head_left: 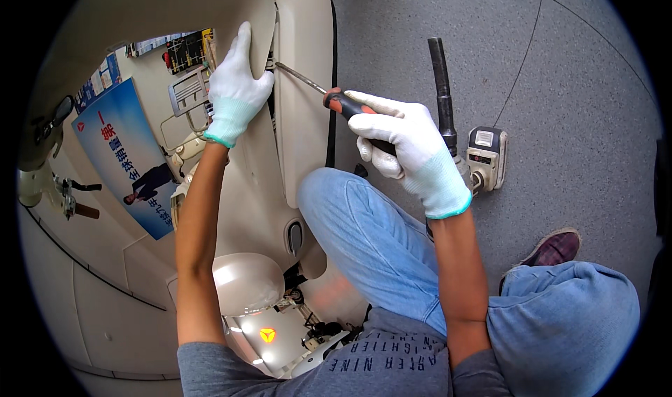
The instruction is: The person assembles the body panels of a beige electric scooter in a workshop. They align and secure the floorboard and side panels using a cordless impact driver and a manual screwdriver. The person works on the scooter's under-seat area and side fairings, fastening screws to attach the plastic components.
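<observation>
My left hand [239, 88], in a white glove with a mint cuff, lies on the cream body panel [253, 19] of what looks like a scooter. Its fingers are stretched out beside a narrow slot between that panel and a long cream trim strip [302, 54]. In my right hand [413, 142], gloved alike, is a screwdriver [343, 104] with a red and black handle. The shaft points left across the trim strip, and its tip is at the slot close to my left thumb. Whether the tip touches anything I cannot tell.
On the grey floor [392, 19] right of the scooter lies a power tool with a pale battery [488, 160]; a black tube [441, 82] stretches away beside it. My bent knee [336, 201] is close to the bodywork. At left are a blue poster [129, 159] and a handlebar grip [86, 211].
</observation>
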A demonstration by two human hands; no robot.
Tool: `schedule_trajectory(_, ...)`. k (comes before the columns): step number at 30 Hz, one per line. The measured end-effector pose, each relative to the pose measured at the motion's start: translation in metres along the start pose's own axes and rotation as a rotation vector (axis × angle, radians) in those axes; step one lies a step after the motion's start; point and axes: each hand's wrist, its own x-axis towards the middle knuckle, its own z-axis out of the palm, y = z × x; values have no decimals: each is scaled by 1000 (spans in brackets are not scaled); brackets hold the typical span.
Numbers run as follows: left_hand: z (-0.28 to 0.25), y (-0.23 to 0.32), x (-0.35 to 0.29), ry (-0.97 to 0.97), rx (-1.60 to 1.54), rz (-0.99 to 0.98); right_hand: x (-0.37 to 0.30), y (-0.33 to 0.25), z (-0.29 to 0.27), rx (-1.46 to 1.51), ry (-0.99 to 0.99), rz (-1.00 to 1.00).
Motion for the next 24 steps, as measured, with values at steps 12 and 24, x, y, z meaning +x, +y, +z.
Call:
schedule_trajectory(12,6,-2,-1,102,-47,32,10,-15,-1,-44,0,39)
schedule_trajectory(24,1,-3,0,53,-116,-1,15,-6,-2,-297,-26,-80)
